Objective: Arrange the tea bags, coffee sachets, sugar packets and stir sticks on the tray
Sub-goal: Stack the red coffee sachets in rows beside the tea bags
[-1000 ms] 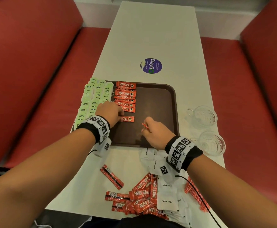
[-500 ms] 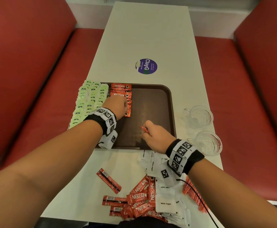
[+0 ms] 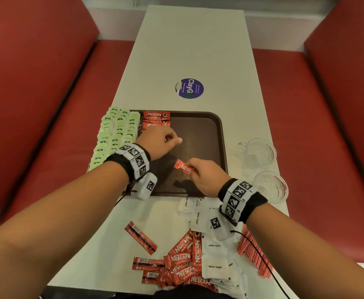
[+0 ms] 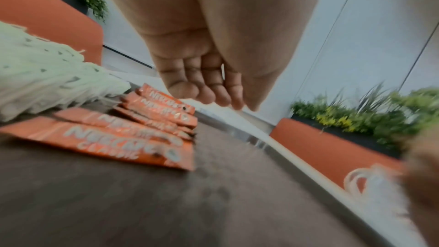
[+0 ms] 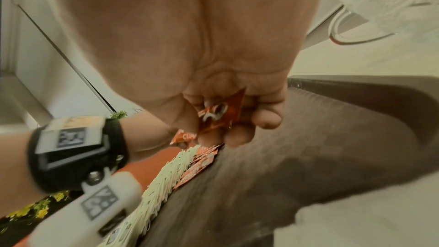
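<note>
A brown tray (image 3: pixel 221 134) lies mid-table. Green tea bags (image 3: pixel 114 134) line its left edge, and a column of red coffee sachets (image 3: pixel 156 118) lies beside them on the tray. My left hand (image 3: pixel 174 140) hovers over the near end of that column; in the left wrist view its fingers (image 4: pixel 213 97) hang loosely curled and hold nothing. Over the tray's near half, my right hand (image 3: pixel 193 169) pinches one coffee sachet (image 3: pixel 184 167), also seen between thumb and fingers in the right wrist view (image 5: pixel 221 114). The sachet points toward the left hand.
Near the table's front edge lie a heap of coffee sachets (image 3: pixel 183 262), white sugar packets (image 3: pixel 215 262), red stir sticks (image 3: pixel 252 255) and one stray sachet (image 3: pixel 141 237). Two glass cups (image 3: pixel 261 152) stand right of the tray. Red benches flank the table.
My left hand slid its sachet up into the column, let go and drew back to the right. My right hand lifted its sachet higher and turned it toward the left hand.
</note>
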### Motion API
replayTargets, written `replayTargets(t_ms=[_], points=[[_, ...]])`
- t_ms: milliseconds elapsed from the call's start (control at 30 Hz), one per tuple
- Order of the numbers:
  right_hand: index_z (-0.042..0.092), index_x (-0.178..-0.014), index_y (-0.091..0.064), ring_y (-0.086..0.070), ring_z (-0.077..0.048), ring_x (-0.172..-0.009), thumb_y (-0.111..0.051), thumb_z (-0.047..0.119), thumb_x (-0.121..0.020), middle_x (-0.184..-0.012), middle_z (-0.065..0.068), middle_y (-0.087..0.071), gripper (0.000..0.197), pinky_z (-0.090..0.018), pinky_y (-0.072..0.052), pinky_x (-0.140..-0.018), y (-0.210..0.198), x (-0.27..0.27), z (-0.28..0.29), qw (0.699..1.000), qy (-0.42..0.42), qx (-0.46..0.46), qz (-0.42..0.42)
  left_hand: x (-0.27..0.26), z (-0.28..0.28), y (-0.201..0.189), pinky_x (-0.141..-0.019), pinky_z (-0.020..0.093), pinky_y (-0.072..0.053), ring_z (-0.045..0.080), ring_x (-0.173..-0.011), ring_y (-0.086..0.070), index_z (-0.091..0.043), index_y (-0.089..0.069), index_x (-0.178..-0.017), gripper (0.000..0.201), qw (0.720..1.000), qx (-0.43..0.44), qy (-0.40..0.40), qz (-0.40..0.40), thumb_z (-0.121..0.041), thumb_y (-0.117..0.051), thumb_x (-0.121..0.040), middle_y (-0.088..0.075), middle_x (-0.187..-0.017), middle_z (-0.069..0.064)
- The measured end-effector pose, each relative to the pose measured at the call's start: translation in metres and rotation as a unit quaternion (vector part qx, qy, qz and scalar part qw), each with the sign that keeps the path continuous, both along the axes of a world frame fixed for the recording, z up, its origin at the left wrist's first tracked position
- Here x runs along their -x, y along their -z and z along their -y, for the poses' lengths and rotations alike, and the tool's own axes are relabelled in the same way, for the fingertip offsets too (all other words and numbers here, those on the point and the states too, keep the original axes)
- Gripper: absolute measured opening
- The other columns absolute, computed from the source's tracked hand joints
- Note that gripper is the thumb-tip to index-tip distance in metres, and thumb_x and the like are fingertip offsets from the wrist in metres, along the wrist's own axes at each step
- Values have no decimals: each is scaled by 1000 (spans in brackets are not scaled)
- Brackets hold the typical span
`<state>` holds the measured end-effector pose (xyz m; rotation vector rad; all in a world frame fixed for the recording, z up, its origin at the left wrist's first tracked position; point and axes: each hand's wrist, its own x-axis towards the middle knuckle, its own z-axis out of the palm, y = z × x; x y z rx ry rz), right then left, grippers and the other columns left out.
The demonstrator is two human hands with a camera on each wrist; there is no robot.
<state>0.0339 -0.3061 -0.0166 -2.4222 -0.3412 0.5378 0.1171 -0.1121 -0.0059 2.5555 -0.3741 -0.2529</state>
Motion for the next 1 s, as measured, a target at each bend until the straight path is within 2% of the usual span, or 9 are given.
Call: replayTargets(t_ms=[100, 200, 333, 433, 567, 667, 767, 900, 1000], points=[[22, -108, -61, -59, -17, -81, -54, 25, -100, -90, 3, -64, 11, -29, -43, -71, 1, -3, -2, 999, 5, -22, 27, 25, -2, -15, -71, 19, -48, 0, -77, -61, -30, -74, -95, 18, 994, 29, 88, -61, -45, -72, -86, -68, -80, -14], [25, -100, -61, -60, -13, -76, -59, 28, -98, -83, 7, -64, 5, -30, -47, -69, 0, -4, -6, 998, 14, -33, 49, 40, -9, -12, -70, 17, -45, -2, -76, -59, -31, -75, -94, 11, 991, -1, 118, -56, -33, -78, -83, -66, -78, -17], [29, -107, -57, -62, -9, -78, -65, 36, -93, -87, 9, -65, 18, -28, -53, -74, 2, 0, -8, 1000, 18, -18, -1, 47, -30, 1, -73, 24, -46, 1, -76, -58, -32, -74, -86, 4, 997, -31, 43, -52, -28, -75, -86, -65, -76, -16], [26, -113, -55, -63, -9, -84, -67, 37, -92, -91, 9, -65, 27, -31, -54, -80, 7, 9, -2, 999, -18, 18, -31, 50, -49, 14, -71, 25, -44, 3, -77, -57, -34, -70, -83, 8, 990, -116, 10, -81, -30, -74, -87, -63, -77, -17], [23, -110, -61, -64, -9, -83, -69, 33, -90, -89, 10, -68, 24, -33, -54, -82, 6, 29, 0, 993, -91, 54, -50, 53, -59, 25, -73, 27, -49, 9, -79, -61, -32, -72, -89, 4, 976, -194, 6, -98, -35, -73, -87, -66, -80, -14], [24, -110, -64, -64, -10, -84, -71, 32, -89, -88, 10, -69, 24, -34, -54, -82, 6, 43, -4, 983, -162, 76, -50, 53, -58, 29, -82, 35, -55, 13, -88, -63, -33, -74, -98, 17, 965, -254, -8, -65, -43, -73, -84, -70, -90, -11], [24, -111, -65, -63, -11, -84, -72, 40, -87, -87, 11, -68, 29, -36, -53, -82, 2, 51, -9, 972, -211, 93, -38, 54, -50, 32, -84, 36, -53, 18, -96, -60, -32, -72, -105, 25, 972, -235, 0, -19, -43, -74, -83, -69, -99, -7], [24, -114, -63, -59, -14, -86, -74, 52, -80, -92, 11, -64, 45, -35, -52, -78, -2, 64, -19, 961, -254, 107, -37, 51, -33, 32, -83, 32, -50, 19, -98, -62, -25, -72, -101, 17, 976, -209, 12, -63, -30, -74, -86, -68, -100, -2], [25, -116, -62, -53, -15, -93, -76, 54, -77, -97, 9, -63, 52, -36, -50, -83, 0, 74, -22, 956, -269, 116, -33, 36, -31, 30, -86, 33, -52, 22, -97, -64, -19, -73, -101, 12, 970, -230, -11, -84, -22, -70, -89, -70, -101, 2]])
